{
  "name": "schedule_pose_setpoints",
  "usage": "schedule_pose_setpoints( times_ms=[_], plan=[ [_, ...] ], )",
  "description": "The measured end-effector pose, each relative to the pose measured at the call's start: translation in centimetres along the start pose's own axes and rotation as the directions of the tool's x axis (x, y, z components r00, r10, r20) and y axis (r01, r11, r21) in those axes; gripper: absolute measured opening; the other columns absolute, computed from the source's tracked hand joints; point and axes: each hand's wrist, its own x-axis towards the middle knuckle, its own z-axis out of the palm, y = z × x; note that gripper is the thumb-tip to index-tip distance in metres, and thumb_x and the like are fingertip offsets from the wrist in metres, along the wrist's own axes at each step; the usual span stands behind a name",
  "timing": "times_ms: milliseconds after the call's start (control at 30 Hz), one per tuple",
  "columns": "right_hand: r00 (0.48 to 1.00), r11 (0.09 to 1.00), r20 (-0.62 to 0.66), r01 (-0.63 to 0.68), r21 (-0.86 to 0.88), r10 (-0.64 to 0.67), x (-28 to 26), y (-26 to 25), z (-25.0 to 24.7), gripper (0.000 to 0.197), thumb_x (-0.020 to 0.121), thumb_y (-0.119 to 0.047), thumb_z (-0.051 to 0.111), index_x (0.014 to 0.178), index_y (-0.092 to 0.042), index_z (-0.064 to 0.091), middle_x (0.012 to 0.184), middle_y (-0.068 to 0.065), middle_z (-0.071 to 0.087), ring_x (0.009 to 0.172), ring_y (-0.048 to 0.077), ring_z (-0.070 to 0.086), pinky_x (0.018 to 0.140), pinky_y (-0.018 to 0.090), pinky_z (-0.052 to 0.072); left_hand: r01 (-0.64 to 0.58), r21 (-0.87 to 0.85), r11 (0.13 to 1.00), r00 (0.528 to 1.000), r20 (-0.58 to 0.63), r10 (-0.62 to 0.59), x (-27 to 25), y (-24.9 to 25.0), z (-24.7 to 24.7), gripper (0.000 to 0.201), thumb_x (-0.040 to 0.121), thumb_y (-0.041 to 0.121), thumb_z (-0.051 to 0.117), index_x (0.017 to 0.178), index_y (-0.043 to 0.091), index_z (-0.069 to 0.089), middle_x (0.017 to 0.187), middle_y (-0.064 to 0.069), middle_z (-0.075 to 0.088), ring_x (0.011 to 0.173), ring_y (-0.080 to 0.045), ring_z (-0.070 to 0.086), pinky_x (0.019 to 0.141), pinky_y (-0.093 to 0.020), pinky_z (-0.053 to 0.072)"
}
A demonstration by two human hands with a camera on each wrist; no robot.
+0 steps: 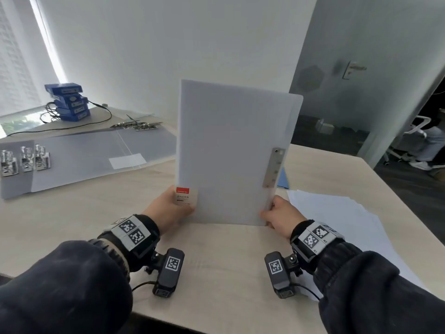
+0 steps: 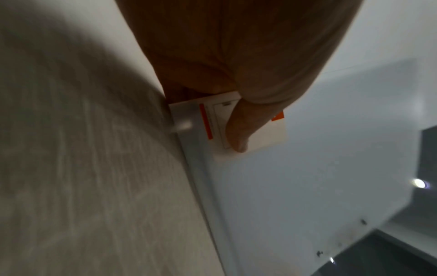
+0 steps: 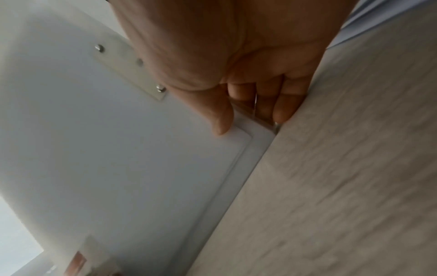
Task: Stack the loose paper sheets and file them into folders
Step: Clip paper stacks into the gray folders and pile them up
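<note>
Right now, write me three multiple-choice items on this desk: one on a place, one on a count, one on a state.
1. Where do the loose white paper sheets lie relative to the translucent white plastic folder?
A. right
B. left
C. under it

2. How many hands grip the folder?
A. none
B. one
C. two

3. How does the folder stand?
A. flat
B. upright on its bottom edge
C. lifted clear of the desk

Answers:
1 A, the sheets fan out beside the right hand.
2 C, the left hand and the right hand pinch the lower corners.
3 B, its bottom edge meets the light wooden desk.
</note>
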Motion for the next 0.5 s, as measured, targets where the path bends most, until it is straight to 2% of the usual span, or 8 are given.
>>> schedule_pose_setpoints(
  times_ms=[67,100,167,233,300,400,500],
  plan=[
    [1.000,0.999,-0.028,-0.012,-0.032,0.011,0.4,-0.3,0.0,0.015,0.091,-0.019,0.063,0.100,-0.008,0.056,0.088,0.010,0.064,0.074,0.026,0.060,0.082,0.048,0.055,0.003,0.091,0.996,0.999,-0.040,0.001,0.6,-0.1,-0.1,0.031,0.085,0.020,0.077,0.109,0.027,0.059,0.103,0.000,0.073,0.096,-0.022,0.069,0.086,-0.040,0.055],
    [0.999,0.999,-0.040,-0.016,-0.032,0.014,0.6,-0.4,0.0,0.016,0.092,-0.019,0.062,0.100,-0.006,0.056,0.089,0.012,0.064,0.075,0.028,0.060,0.081,0.049,0.056,-0.006,0.115,0.993,0.998,-0.055,0.012,0.9,-0.1,-0.1,0.029,0.089,0.018,0.074,0.112,0.027,0.058,0.103,0.002,0.072,0.097,-0.020,0.069,0.085,-0.038,0.055],
    [0.998,1.000,-0.062,-0.027,0.010,0.028,0.9,-0.6,-0.2,0.020,0.094,-0.019,0.059,0.104,-0.003,0.054,0.099,0.019,0.065,0.083,0.033,0.065,0.074,0.048,0.058,-0.023,0.098,0.995,0.998,-0.055,0.028,1.6,0.3,0.3,0.030,0.092,0.020,0.071,0.119,0.028,0.058,0.106,0.004,0.070,0.099,-0.020,0.068,0.080,-0.043,0.060],
    [0.995,0.994,-0.075,-0.055,0.096,0.062,1.1,-0.8,-0.6,0.020,0.097,-0.018,0.055,0.111,-0.004,0.054,0.106,0.016,0.066,0.085,0.034,0.071,0.061,0.041,0.057,-0.025,0.079,0.997,0.998,-0.052,0.029,2.1,1.0,1.1,0.027,0.096,0.024,0.065,0.121,0.029,0.056,0.108,0.004,0.068,0.098,-0.019,0.066,0.063,-0.038,0.061],
    [0.992,0.982,-0.078,-0.080,0.173,0.095,1.5,-0.9,-1.3,0.016,0.100,-0.017,0.050,0.114,-0.011,0.054,0.105,0.009,0.067,0.070,0.029,0.074,0.049,0.030,0.048,-0.031,0.099,0.995,0.997,-0.063,0.037,3.1,1.4,2.2,0.022,0.099,0.030,0.059,0.121,0.030,0.055,0.108,0.005,0.068,0.090,-0.017,0.070,0.051,-0.030,0.055],
    [0.980,0.974,-0.125,-0.128,0.186,0.153,2.6,-0.2,-2.7,0.015,0.100,-0.019,0.048,0.107,-0.007,0.053,0.089,0.008,0.061,0.049,0.020,0.062,0.043,0.024,0.034,-0.054,0.081,0.995,0.997,-0.053,0.058,4.9,2.0,4.2,0.020,0.102,0.036,0.052,0.120,0.028,0.057,0.102,0.004,0.072,0.067,-0.016,0.074,0.043,-0.025,0.043],
    [0.959,0.955,-0.162,-0.196,0.221,0.235,4.2,0.5,-4.0,0.011,0.097,-0.020,0.050,0.094,-0.009,0.052,0.069,0.008,0.047,0.052,0.023,0.046,0.045,0.025,0.031,-0.051,0.118,0.992,0.995,-0.075,0.061,7.2,2.7,6.3,0.024,0.102,0.035,0.052,0.113,0.018,0.064,0.083,0.003,0.069,0.050,-0.013,0.059,0.041,-0.018,0.040]
  ],
)
